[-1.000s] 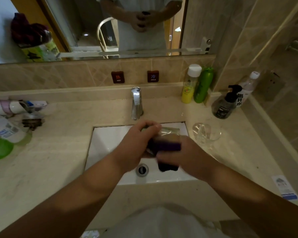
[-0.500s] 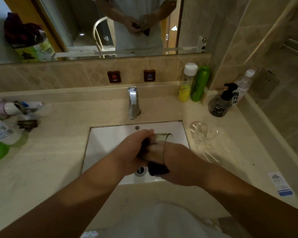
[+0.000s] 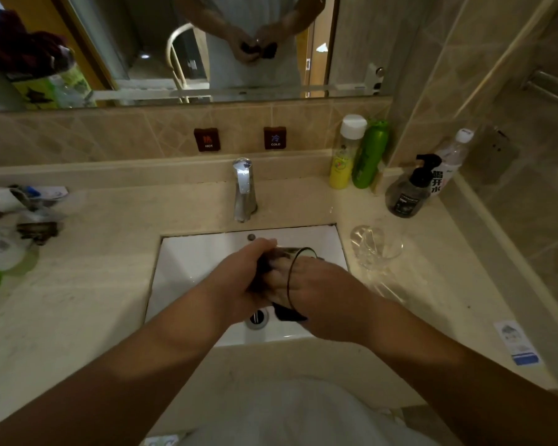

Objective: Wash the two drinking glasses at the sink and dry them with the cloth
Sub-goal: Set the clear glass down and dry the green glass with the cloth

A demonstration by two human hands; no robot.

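Observation:
Over the white sink basin (image 3: pixel 190 252) I hold a clear drinking glass (image 3: pixel 298 252) on its side, rim toward the right. My left hand (image 3: pixel 239 278) grips its base end. My right hand (image 3: pixel 326 294) has its fingers pushed through the rim into the glass and holds a dark cloth (image 3: pixel 289 313), one corner of which hangs below the hands. More dark cloth shows between the left fingers and the glass. A second clear glass (image 3: pixel 376 247) stands upright on the counter just right of the basin, apart from both hands.
The chrome tap (image 3: pixel 245 191) stands behind the basin with no water running. Yellow and green bottles (image 3: pixel 358 156), a dark pump bottle (image 3: pixel 408 191) and a water bottle sit at the back right. Toiletries (image 3: pixel 10 220) crowd the left counter. The drain (image 3: pixel 256 318) lies under my hands.
The cloth was wrapped around the outside of the glass a second ago. Now my right fingers are inside the glass and the rim rings them. The hands stayed over the basin.

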